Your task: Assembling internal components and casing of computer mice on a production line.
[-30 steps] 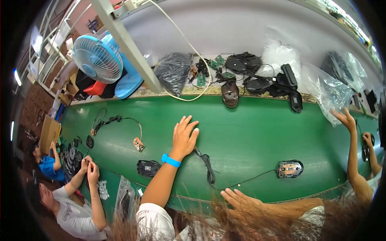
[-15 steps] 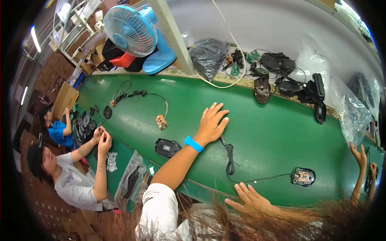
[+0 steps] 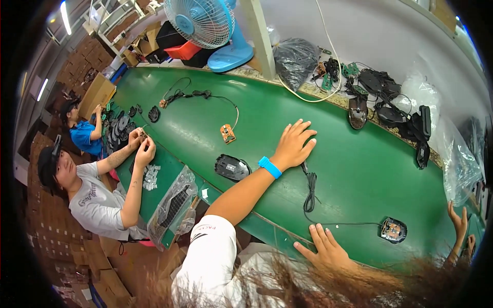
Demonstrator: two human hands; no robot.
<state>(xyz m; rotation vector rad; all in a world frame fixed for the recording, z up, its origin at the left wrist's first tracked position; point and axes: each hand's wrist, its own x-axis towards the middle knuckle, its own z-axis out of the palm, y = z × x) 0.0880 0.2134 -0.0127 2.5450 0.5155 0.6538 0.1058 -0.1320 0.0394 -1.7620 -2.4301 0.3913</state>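
Note:
My left hand, with a blue wristband, lies flat on the green work surface, fingers spread and holding nothing. The end of a bundled black cable lies by its wrist, partly hidden by the hand. That cable runs to an opened computer mouse with its circuit board exposed, at the right. My right hand rests palm down at the near edge, fingers extended, below the cable. A black mouse shell lies left of my left forearm. Farther back sits a small orange circuit board on its own cable.
A blue fan and bagged parts stand along the back ledge, with mice and cables farther right. At left, a co-worker handles a small part near a bagged keyboard. Another person's hand touches a plastic bag at right.
The whole view has shifted, so the bench appears farther right. Both my hands stay flat in the same spots on the surface. The co-worker at left has turned their head.

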